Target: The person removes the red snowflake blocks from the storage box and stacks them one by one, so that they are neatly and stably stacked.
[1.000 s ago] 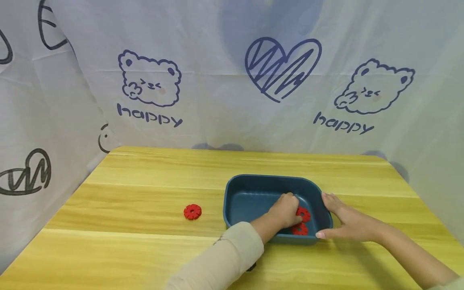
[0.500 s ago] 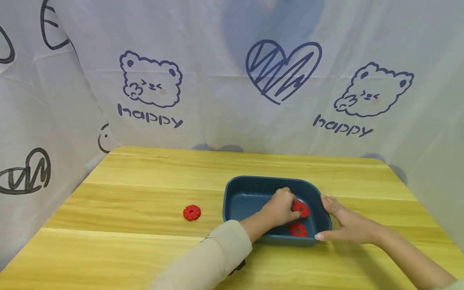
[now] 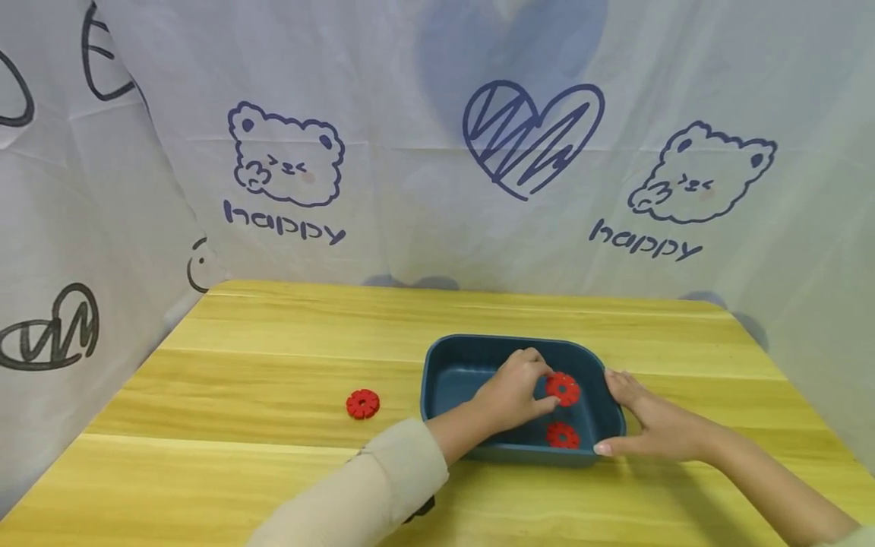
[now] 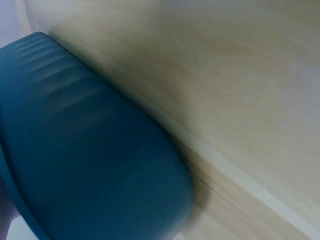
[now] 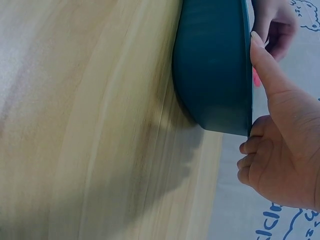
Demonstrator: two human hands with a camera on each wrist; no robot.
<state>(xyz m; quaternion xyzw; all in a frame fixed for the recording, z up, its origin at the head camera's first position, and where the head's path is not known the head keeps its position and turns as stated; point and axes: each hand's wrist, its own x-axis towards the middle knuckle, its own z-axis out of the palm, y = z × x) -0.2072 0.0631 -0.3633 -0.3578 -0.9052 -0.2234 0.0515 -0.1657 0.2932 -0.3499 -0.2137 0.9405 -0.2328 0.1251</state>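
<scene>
My left hand [image 3: 516, 389] reaches into a dark teal plastic bin [image 3: 454, 399], pinching a red notched interlocking disc [image 3: 563, 390] between thumb and fingers over the bin's right half. A second red disc [image 3: 563, 435] lies inside by the near wall. My right hand [image 3: 666, 427] grips the bin's right end, thumb on the near rim and fingers at the far right corner. From the right wrist view, the right hand [image 5: 287, 150] shows its fingers curled at the rim. In the left wrist view the bin's outer wall [image 4: 95, 145] hides most of the left hand.
Left of the bin, another red disc [image 3: 362, 404] lies on the yellow wood-grain table [image 3: 225, 395]. A white cloth [image 3: 403, 190] printed with bears and a heart hangs behind the table and along its sides.
My left hand has moved left and up from the bin's floor, and the pinched disc has come with it, now apart from the lower disc. The right hand stays on the bin.
</scene>
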